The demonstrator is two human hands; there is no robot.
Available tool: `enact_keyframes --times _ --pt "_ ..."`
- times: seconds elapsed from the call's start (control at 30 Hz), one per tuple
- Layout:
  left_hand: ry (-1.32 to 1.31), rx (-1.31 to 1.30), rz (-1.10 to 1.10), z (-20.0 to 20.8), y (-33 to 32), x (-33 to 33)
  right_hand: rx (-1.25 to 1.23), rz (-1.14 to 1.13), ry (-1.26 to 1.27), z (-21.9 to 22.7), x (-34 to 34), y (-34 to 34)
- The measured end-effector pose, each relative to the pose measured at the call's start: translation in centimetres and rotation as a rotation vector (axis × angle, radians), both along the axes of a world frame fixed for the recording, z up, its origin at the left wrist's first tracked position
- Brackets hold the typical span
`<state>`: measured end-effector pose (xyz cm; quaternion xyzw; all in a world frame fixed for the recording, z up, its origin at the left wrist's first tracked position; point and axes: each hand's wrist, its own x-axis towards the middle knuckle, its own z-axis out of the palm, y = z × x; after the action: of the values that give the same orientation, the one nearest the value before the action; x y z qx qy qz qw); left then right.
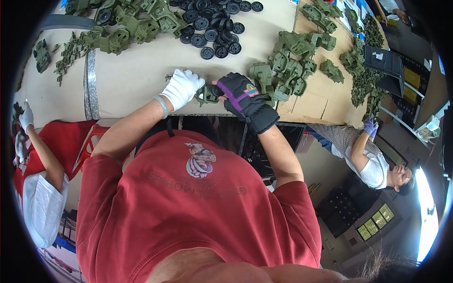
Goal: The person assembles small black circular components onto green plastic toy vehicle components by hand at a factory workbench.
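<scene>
Near the table's front edge, a green plastic toy vehicle body [206, 96] is between my two hands. My left hand [183, 88], in a white glove, is closed at its left end, with the fingertips partly hidden. My right hand [244, 98], in a black and purple glove with bare fingertips, grips the right end. A dark round part, which looks like a wheel [216, 90], shows at the body beside my right fingers. A small green piece [168, 77] sticks out just left of my left hand. Just right of my right hand are more green vehicle bodies [284, 70].
Black wheels [210, 28] lie piled beyond my hands. Green vehicle parts [137, 23] heap at the far left, with small green pieces [71, 52] nearby. At the right stands a black bin [384, 66] beside more small green parts [365, 87]. Co-workers [373, 160] are on both sides.
</scene>
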<state>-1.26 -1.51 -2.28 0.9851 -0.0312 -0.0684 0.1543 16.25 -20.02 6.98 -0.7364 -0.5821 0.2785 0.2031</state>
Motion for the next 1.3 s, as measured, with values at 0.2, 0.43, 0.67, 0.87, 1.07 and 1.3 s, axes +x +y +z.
enact_keyframes --times 0.2,0.43,0.67,0.87,1.07,1.3 --pt "-0.056 0.016 -0.018 -0.4 -0.1 0.1 -0.131 0.180 -0.117 0.1 0.5 1.3" --pt "-0.019 -0.009 0.009 -0.6 -0.2 -0.2 -0.151 -0.067 -0.024 0.1 -1.2 0.5" --pt "-0.042 -0.017 -0.011 -0.7 0.1 -0.1 0.022 -0.451 0.125 -5.6 -2.8 4.2" --pt "-0.109 0.038 -0.023 -1.3 -0.4 -0.6 0.092 0.075 -0.108 -4.8 -1.5 5.8" --pt "-0.131 0.016 -0.044 -1.3 -0.2 -0.6 -0.115 -0.360 0.010 -6.3 -2.5 4.4" --pt "-0.183 0.084 -0.038 -2.7 -0.5 -0.8 -0.028 0.072 -0.039 -5.1 -0.6 6.7"
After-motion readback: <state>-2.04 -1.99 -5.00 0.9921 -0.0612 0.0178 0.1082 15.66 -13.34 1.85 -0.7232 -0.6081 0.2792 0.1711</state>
